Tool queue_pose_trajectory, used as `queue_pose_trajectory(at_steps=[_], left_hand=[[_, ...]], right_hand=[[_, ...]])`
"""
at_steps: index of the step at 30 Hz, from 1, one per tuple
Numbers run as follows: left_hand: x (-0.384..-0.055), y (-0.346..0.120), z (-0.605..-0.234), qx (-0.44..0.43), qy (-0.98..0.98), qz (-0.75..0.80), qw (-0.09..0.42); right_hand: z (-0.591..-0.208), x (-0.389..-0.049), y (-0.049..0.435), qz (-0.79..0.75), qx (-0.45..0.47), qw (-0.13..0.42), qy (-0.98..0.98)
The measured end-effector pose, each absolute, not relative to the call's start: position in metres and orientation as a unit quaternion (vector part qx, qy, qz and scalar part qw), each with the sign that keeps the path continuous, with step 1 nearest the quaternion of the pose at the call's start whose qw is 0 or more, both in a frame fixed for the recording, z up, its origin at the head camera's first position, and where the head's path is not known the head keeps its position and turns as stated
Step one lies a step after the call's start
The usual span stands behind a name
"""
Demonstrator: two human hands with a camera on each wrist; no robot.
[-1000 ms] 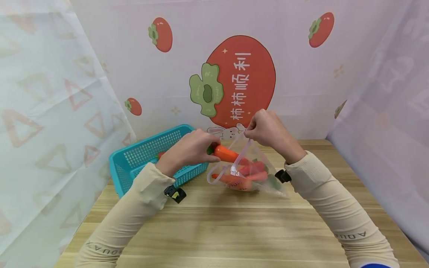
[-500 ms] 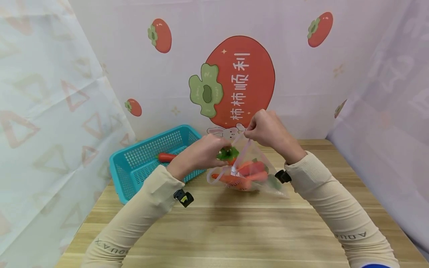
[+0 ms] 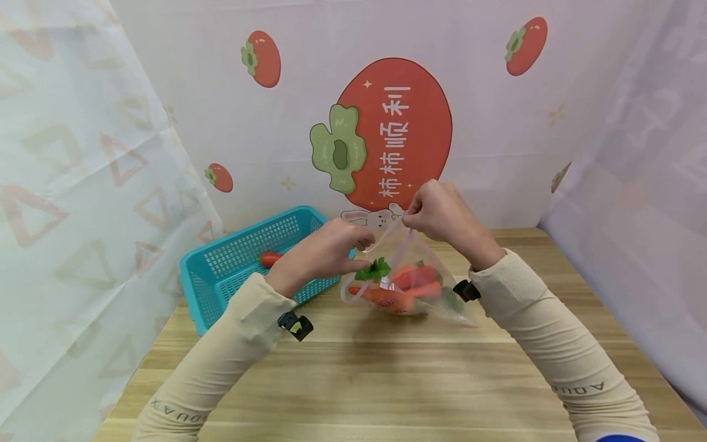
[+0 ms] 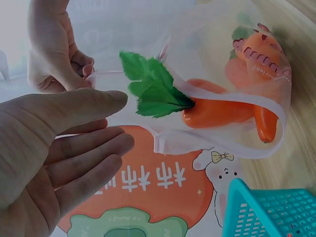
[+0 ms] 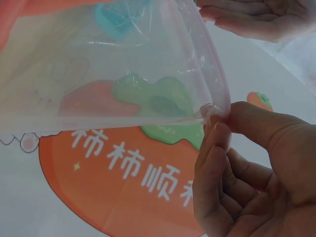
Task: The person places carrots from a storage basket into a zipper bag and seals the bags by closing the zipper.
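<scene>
My right hand (image 3: 444,215) pinches the rim of a clear zip bag (image 5: 212,64) between thumb and fingertips, lifting that corner. Just outside the bag's mouth is my left hand (image 4: 64,153), its fingers spread and nothing between them. An orange carrot (image 4: 217,112) lies in the bag's mouth, its green leaves (image 3: 375,269) sticking out near the left thumb. Through the film show another carrot (image 3: 389,299) lower down and red vegetables (image 3: 414,277) whose kind is blurred by the plastic.
A blue perforated basket (image 3: 199,288) stands left of the bag on the wooden table (image 3: 359,380). A red vegetable (image 3: 269,259) lies inside it, partly hidden by the left forearm. A printed cloth backdrop (image 3: 486,123) rises behind the table.
My left hand has put the carrot into the bag's mouth, let go of it and drawn back slightly to the left. The right hand has kept its grip on the bag.
</scene>
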State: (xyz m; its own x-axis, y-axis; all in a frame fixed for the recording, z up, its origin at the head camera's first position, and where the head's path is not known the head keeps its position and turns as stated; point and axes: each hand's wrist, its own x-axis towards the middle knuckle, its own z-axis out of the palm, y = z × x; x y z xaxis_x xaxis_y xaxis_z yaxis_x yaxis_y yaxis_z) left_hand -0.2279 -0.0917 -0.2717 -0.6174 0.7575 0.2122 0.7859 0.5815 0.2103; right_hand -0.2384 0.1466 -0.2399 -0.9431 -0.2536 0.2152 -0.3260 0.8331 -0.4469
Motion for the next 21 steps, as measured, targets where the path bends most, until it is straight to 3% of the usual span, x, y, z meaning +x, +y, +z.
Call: queue_pose_trajectory(at_steps=[21], left_hand=[[-0.252, -0.167, -0.273, -0.318, -0.936, -0.155, 0.004]], right_hand=[[-0.237, -0.237, 0.148, 0.247, 0.158, 0.074, -0.953]])
